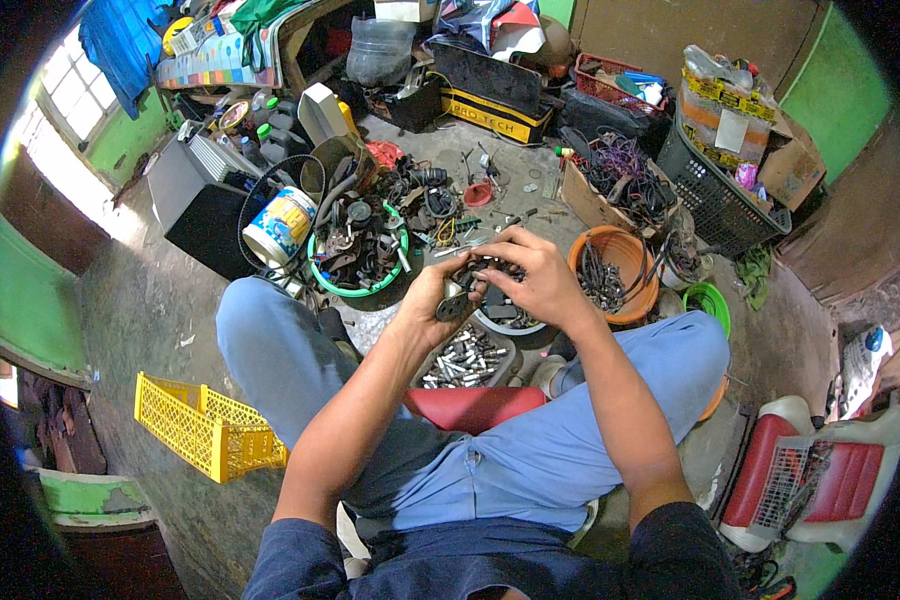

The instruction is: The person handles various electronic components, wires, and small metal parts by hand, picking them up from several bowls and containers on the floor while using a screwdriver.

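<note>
My left hand (432, 303) is closed around a small dark part with a round, disc-like metal end (453, 306), held up in front of my knees. My right hand (542, 280) meets it from the other side, thumb and fingers pinched together at the part's upper end. The fingers cover most of the part, so its exact kind does not show. Beneath my hands is a clear tray (510, 366) heaped with small shiny metal cylinders (467, 355). Behind it a pale bowl (525, 329) holds dark small parts, partly hidden by my right hand.
A green-rimmed basin (347, 291) full of greasy parts stands ahead left, beside a white bucket (280, 228). To the right are an orange tub (638, 247) and a black crate (715, 195). A yellow basket (215, 430) lies by my left knee; a red-and-white seat (850, 470) is at right.
</note>
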`<move>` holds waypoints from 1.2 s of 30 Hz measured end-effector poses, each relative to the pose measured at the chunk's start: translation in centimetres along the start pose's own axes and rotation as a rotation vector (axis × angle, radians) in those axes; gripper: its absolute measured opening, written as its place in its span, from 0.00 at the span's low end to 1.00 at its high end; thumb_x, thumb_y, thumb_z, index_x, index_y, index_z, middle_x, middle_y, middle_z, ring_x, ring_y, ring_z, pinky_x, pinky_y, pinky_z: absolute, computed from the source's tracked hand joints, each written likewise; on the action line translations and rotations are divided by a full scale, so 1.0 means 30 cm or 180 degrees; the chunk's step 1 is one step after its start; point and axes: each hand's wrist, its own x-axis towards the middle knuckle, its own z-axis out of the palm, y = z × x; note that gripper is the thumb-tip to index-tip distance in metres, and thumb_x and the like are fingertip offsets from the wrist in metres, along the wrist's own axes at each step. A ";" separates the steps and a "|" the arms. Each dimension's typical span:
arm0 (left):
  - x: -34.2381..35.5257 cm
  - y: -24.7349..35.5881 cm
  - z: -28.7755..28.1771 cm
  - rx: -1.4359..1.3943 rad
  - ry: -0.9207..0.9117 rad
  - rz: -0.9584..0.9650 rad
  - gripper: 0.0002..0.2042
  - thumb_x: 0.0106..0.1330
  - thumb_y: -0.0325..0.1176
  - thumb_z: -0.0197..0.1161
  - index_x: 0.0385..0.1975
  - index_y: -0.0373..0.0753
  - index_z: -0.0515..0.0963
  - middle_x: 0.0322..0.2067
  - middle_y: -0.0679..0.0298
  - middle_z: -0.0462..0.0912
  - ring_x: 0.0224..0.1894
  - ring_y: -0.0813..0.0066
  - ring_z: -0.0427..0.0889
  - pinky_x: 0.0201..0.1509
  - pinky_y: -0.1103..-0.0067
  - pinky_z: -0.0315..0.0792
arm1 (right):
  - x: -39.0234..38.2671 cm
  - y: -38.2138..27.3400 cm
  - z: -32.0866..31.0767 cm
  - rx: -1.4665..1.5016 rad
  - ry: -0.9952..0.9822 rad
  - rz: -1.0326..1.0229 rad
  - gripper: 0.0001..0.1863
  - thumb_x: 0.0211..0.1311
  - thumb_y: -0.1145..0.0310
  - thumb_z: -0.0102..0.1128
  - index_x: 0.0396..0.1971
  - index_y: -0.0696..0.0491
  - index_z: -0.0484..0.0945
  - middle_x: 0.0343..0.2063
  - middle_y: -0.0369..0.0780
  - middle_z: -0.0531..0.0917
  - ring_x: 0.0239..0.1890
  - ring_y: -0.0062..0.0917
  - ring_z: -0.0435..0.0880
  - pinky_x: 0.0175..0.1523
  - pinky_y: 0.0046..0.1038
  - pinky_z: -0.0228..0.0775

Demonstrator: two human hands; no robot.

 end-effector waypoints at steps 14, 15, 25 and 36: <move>-0.010 0.001 0.018 0.0206 0.0351 0.0012 0.09 0.72 0.32 0.55 0.45 0.35 0.74 0.32 0.61 0.79 0.29 0.72 0.81 0.28 0.80 0.78 | -0.008 -0.007 0.021 -0.0077 -0.0046 0.0091 0.13 0.57 0.67 0.68 0.41 0.53 0.84 0.40 0.44 0.81 0.44 0.42 0.84 0.49 0.38 0.77; -0.015 -0.001 0.030 0.0244 0.0442 0.0050 0.09 0.72 0.32 0.55 0.45 0.35 0.74 0.31 0.62 0.79 0.29 0.73 0.81 0.28 0.80 0.78 | -0.009 -0.006 0.025 -0.0030 -0.0006 0.0099 0.12 0.57 0.66 0.69 0.40 0.54 0.83 0.40 0.44 0.81 0.43 0.42 0.84 0.49 0.38 0.77; 0.017 -0.020 0.049 0.0426 0.0196 0.0131 0.11 0.73 0.33 0.53 0.48 0.33 0.74 0.33 0.60 0.80 0.28 0.70 0.80 0.30 0.79 0.78 | -0.004 0.022 0.020 0.0031 0.0771 0.0409 0.09 0.58 0.70 0.67 0.32 0.59 0.80 0.33 0.46 0.83 0.39 0.38 0.85 0.45 0.35 0.75; 0.098 -0.035 0.138 0.0598 -0.0341 0.0258 0.19 0.65 0.28 0.61 0.56 0.34 0.71 0.43 0.57 0.81 0.31 0.73 0.77 0.30 0.82 0.74 | -0.022 -0.015 -0.290 0.0021 0.1003 0.0844 0.08 0.61 0.74 0.67 0.38 0.58 0.79 0.35 0.38 0.86 0.38 0.15 0.83 0.45 0.21 0.74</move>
